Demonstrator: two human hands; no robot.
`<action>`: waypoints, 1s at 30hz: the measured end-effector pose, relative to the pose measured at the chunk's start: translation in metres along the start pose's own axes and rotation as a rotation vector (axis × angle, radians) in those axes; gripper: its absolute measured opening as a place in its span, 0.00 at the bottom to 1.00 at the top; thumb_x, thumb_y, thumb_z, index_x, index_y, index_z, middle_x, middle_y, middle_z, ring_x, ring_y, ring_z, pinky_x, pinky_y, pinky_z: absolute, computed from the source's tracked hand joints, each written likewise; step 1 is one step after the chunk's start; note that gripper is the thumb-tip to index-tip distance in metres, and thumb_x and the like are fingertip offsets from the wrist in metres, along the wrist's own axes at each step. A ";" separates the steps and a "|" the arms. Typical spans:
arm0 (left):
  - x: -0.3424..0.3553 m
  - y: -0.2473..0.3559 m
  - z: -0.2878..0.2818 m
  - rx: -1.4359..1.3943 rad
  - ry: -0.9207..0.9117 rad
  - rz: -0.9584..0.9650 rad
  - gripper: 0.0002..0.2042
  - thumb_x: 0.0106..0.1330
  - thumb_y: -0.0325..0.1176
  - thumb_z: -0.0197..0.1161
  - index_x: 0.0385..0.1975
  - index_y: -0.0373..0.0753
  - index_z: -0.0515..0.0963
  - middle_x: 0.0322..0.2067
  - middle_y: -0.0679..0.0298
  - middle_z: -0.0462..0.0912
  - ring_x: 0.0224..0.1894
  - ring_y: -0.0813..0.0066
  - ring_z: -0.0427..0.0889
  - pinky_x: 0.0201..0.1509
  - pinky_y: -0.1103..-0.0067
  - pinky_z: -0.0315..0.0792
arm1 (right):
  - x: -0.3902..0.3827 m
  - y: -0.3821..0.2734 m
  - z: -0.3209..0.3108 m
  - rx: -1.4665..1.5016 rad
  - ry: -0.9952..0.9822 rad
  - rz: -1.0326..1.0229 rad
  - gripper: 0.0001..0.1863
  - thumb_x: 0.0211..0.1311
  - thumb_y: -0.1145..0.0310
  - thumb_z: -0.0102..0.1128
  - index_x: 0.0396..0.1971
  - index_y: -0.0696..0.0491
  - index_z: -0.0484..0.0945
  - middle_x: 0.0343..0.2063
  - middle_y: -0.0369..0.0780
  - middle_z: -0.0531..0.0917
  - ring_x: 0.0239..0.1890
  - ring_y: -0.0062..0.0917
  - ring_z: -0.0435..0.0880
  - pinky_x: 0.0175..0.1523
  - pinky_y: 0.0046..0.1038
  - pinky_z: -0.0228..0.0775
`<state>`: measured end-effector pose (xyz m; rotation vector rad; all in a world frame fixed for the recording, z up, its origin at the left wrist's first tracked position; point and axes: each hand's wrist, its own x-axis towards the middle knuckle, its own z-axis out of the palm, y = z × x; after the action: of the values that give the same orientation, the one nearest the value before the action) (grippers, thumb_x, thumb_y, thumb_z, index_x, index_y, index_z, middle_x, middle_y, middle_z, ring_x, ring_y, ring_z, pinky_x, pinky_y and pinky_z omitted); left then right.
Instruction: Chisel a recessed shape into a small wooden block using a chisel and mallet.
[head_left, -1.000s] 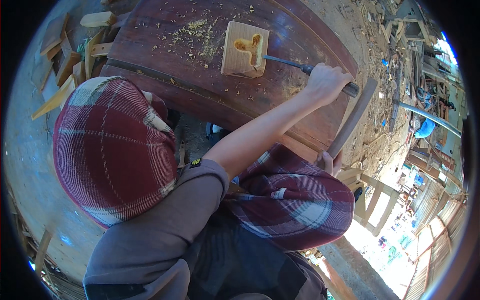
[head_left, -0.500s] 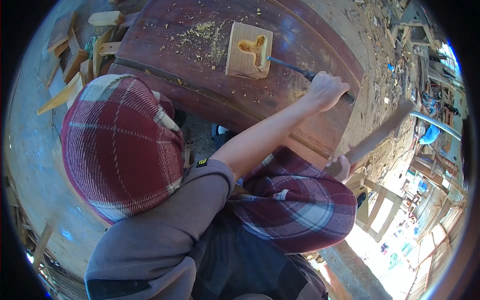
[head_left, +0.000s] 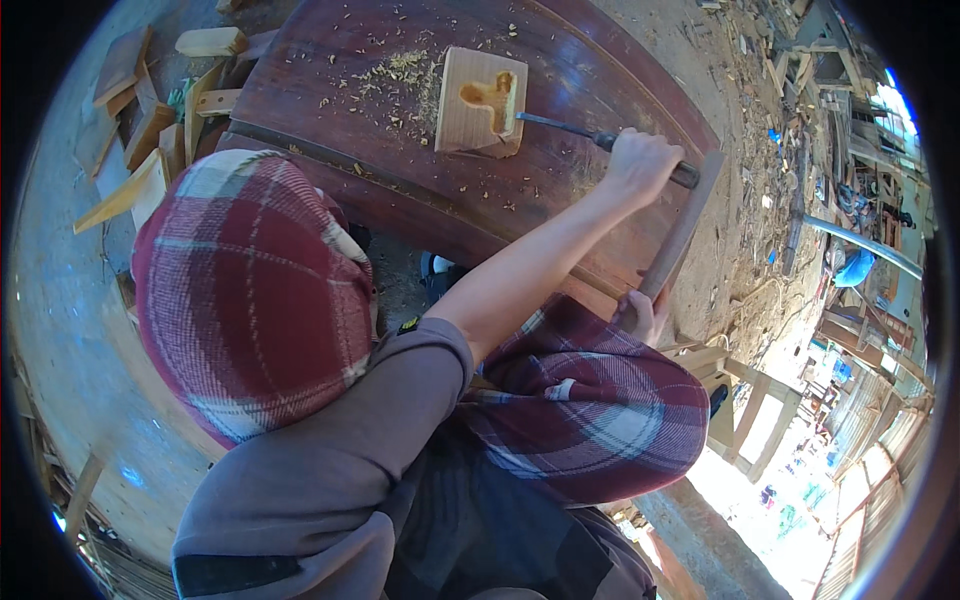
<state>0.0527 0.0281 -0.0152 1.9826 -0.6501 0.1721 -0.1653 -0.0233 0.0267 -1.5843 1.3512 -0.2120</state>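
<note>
A chisel (head_left: 560, 126) lies low over the bench, my left hand (head_left: 645, 165) closed around its dark handle. Its blade tip meets the right edge of a pale wooden block (head_left: 462, 112), at a carved hollow with a brown, uneven floor. My right hand (head_left: 643, 315) grips a flat wooden bar (head_left: 680, 230) by its lower end. The bar's upper part is at the butt of the chisel handle; whether they touch, I cannot tell. My right forearm is hidden behind my plaid-covered knee (head_left: 610, 400).
The reddish-brown wooden bench (head_left: 400, 185) carries scattered pale shavings (head_left: 400, 75) left of the block. Wood offcuts (head_left: 165, 130) are piled at the upper left. My other plaid-covered knee (head_left: 250, 290) rises near the bench edge. A wooden frame (head_left: 765, 415) stands at the right.
The wooden bar has swung left and inward to the chisel's butt, with my right hand. The block and chisel have shifted slightly left in view, my left hand with them.
</note>
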 end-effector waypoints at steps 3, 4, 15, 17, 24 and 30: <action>-0.010 0.004 0.006 0.028 0.031 0.031 0.03 0.53 0.32 0.61 0.25 0.48 0.80 0.23 0.63 0.81 0.30 0.62 0.83 0.36 0.66 0.71 | -0.008 -0.004 -0.010 0.123 -0.158 -0.280 0.28 0.47 0.70 0.58 0.53 0.56 0.67 0.20 0.37 0.72 0.16 0.19 0.69 0.19 0.21 0.64; -0.011 0.004 0.006 0.028 0.028 0.026 0.03 0.53 0.32 0.61 0.25 0.48 0.80 0.23 0.63 0.81 0.30 0.62 0.83 0.36 0.66 0.71 | -0.015 -0.013 -0.013 0.120 -0.159 -0.275 0.28 0.47 0.70 0.58 0.53 0.56 0.67 0.20 0.37 0.72 0.16 0.19 0.69 0.19 0.21 0.64; -0.014 -0.003 0.009 0.088 -0.001 0.051 0.03 0.54 0.31 0.60 0.24 0.49 0.80 0.22 0.65 0.81 0.29 0.64 0.83 0.37 0.69 0.70 | -0.012 -0.018 -0.009 0.231 -0.168 -0.364 0.26 0.47 0.74 0.54 0.51 0.62 0.68 0.20 0.37 0.72 0.18 0.19 0.70 0.21 0.21 0.63; -0.011 -0.001 0.003 0.076 0.018 0.048 0.04 0.55 0.31 0.59 0.24 0.49 0.80 0.22 0.65 0.81 0.29 0.65 0.83 0.36 0.69 0.70 | -0.008 -0.012 -0.003 0.350 -0.095 -0.353 0.26 0.48 0.73 0.55 0.51 0.61 0.68 0.20 0.37 0.72 0.17 0.19 0.70 0.20 0.21 0.63; -0.014 -0.004 -0.009 0.073 0.036 -0.007 0.04 0.57 0.33 0.58 0.25 0.48 0.79 0.23 0.65 0.80 0.30 0.65 0.83 0.37 0.69 0.70 | -0.012 0.001 0.004 0.034 -0.251 -0.218 0.26 0.50 0.69 0.57 0.52 0.57 0.67 0.20 0.37 0.72 0.17 0.20 0.70 0.20 0.21 0.64; 0.000 0.022 -0.034 0.042 0.069 0.070 0.04 0.56 0.33 0.59 0.29 0.48 0.79 0.23 0.65 0.79 0.30 0.66 0.82 0.35 0.69 0.68 | -0.011 -0.010 -0.012 0.186 -0.243 -0.254 0.26 0.51 0.69 0.57 0.52 0.58 0.66 0.18 0.36 0.70 0.17 0.20 0.70 0.19 0.20 0.64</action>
<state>0.0470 0.0496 0.0184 1.9862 -0.6762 0.2979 -0.1706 -0.0216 0.0451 -1.5650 0.9163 -0.2816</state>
